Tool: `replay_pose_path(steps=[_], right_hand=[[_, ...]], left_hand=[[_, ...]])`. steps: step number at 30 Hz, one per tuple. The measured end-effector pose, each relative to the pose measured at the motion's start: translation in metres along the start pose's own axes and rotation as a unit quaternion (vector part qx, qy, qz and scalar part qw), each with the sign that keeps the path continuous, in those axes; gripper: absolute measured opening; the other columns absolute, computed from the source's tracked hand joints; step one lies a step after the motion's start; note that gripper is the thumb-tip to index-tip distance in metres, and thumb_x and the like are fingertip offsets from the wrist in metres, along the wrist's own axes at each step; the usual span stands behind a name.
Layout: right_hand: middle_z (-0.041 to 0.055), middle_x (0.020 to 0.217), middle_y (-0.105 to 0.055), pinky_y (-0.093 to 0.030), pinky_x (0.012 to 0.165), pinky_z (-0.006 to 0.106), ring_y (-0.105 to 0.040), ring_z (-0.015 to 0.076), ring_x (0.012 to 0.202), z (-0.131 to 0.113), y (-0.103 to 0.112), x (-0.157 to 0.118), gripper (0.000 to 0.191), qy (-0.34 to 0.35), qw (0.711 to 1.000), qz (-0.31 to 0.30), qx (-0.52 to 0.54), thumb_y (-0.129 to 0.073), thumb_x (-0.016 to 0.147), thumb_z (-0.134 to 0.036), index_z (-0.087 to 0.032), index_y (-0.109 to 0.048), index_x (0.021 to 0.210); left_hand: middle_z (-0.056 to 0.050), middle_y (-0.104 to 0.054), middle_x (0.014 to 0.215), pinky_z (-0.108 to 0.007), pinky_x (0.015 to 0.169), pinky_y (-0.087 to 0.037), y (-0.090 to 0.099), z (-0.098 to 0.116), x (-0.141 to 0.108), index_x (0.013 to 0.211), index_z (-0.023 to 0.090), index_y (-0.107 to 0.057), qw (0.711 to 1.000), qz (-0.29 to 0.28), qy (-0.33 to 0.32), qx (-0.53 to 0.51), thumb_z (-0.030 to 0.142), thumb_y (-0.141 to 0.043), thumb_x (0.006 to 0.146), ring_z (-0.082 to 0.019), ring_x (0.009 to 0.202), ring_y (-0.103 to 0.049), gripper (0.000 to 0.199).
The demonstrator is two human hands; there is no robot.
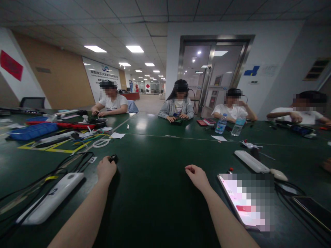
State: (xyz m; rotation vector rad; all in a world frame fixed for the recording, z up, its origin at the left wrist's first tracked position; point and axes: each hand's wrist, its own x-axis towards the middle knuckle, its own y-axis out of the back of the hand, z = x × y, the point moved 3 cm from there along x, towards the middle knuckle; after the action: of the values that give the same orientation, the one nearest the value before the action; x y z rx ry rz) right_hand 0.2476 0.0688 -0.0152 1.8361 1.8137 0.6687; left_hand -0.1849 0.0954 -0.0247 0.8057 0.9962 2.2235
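My left hand (106,167) is closed around a small black object (113,158) at the left of the dark green table (152,193); the fingers hide part of it. My right hand (197,175) rests on the table to the right, its fingers curled together, and whatever may be between them is too small to make out. Just right of my right forearm lies a tablet with a lit screen (241,203). A white power strip (53,198) marked 2 lies left of my left forearm.
Black cables (64,168) and a blue tray (33,131) are on the left. Two water bottles (221,124), a white bar-shaped device (251,161) and a phone (314,210) are on the right. Several people sit across the table.
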Motion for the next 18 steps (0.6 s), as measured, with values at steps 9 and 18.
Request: replay_pose_path(steps=[9,18], right_hand=[[0.0025,0.093,-0.067,-0.047,0.078,0.031,-0.062,0.0178,0.087,0.0009,0.0000,-0.0006,0.022,-0.007,1.000,-0.006,0.014,-0.053,0.080,-0.026,-0.021,-0.065,0.099],[0.0023,0.091,-0.067,-0.046,0.077,0.031,-0.062,0.0178,0.085,0.0012,0.0002,-0.0003,0.022,-0.004,1.000,0.002,0.003,-0.053,0.080,-0.027,-0.022,-0.065,0.097]], left_hand=[[-0.020,-0.060,0.110,-0.041,0.090,-0.042,0.0032,0.0028,-0.0017,0.116,0.007,-0.055,1.000,-0.009,-0.006,0.017,0.022,-0.047,0.078,-0.031,0.105,-0.056,0.041],[-0.020,-0.060,0.110,-0.042,0.090,-0.043,0.0022,0.0016,-0.0018,0.116,0.008,-0.055,1.000,-0.008,-0.009,0.016,0.021,-0.048,0.078,-0.032,0.105,-0.056,0.041]])
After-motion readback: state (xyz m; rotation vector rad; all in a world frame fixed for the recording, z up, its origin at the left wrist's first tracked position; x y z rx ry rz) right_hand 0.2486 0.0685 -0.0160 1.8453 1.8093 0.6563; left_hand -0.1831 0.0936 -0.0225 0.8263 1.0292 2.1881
